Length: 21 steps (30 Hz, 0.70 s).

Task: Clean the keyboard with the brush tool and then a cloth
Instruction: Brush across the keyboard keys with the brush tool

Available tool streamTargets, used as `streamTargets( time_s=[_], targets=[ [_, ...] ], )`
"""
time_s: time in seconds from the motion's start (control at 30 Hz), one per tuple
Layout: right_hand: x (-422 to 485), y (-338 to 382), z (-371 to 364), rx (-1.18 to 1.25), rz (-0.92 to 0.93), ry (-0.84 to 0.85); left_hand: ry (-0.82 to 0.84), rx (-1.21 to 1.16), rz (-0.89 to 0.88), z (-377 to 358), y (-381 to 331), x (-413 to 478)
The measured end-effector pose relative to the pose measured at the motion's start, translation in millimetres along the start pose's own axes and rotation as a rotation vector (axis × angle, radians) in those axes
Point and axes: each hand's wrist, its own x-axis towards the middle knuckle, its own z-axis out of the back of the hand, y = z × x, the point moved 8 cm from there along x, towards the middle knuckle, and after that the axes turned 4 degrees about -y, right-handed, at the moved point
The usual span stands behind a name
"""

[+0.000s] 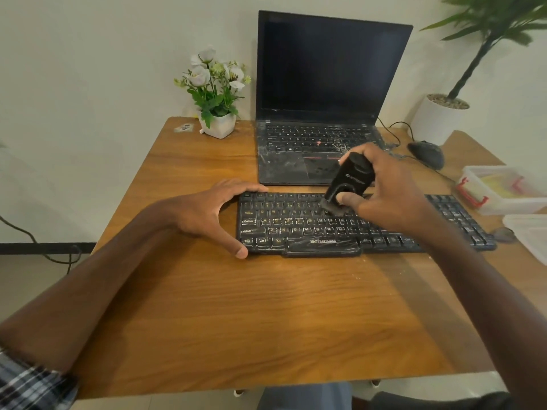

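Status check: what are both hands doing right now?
Left hand braces keyboard at its left end. Right hand grips brush tool, bristles on upper key rows. Nothing in the way.

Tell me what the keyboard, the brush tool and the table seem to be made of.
Keyboard: likely hard black plastic, matte, keys streaked with whitish dust. Brush tool, gripped by the right hand: apparently smooth black plastic with a faint sheen; its dark bristles look soft, fibre unclear. Table: brown wood grain with a slight gloss, possibly laminate rather than solid wood.
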Motion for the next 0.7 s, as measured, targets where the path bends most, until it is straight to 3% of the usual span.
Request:
streamTargets(
  time_s=[0.1, 0.27, 0.43, 0.7],
  targets=[
    [-3.7, 0.0, -12.2, 0.061, -0.016, 0.016, 0.0, 0.004, -0.002, -0.1, -1.4, -0.1],
    [4.4, -4.0, -1.7, -0.08, -0.019, -0.003, -0.003, 0.011, 0.002, 0.1, -0.6, -0.6],
    [-1.4, -12.2, -2.3, 0.04, -0.034, 0.033, 0.001, 0.023, 0.003, 0.7, -0.9, 0.1],
    [0.0, -7.7, -0.4, 0.012, 0.016, 0.023, -0.009, 0.016, -0.007, 0.0, -0.1, 0.0]
  ],
)
